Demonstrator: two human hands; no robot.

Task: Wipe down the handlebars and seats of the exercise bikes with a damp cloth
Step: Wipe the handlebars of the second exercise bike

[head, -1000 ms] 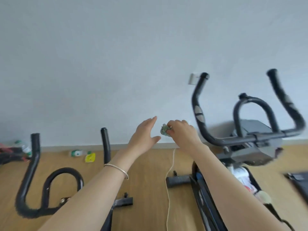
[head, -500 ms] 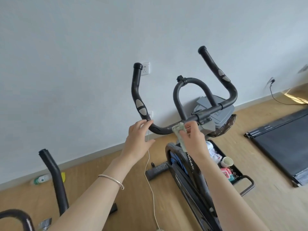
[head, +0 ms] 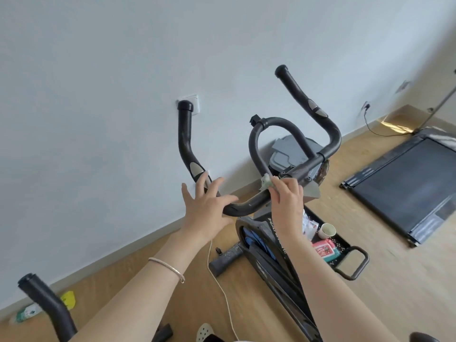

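2 hands meet at the exercise bike's handlebars (head: 248, 205). At far left, another bike's black grip (head: 49, 302) rises from the bottom corner. The left hand (head: 209, 208), fingers straight and spread, lies across the handlebars' left bend. Just right of it, the right hand (head: 287, 198) pinches a crumpled pale green cloth (head: 265, 183) against the bar where the centre loop joins it. Below, a black tray (head: 344, 244) holds 1 cup (head: 327, 230) and 1 pink pack (head: 324, 250). A treadmill (head: 404, 188) lies flat at far right.

Left hand (head: 207, 206) splayed; right hand (head: 286, 201) pinching.
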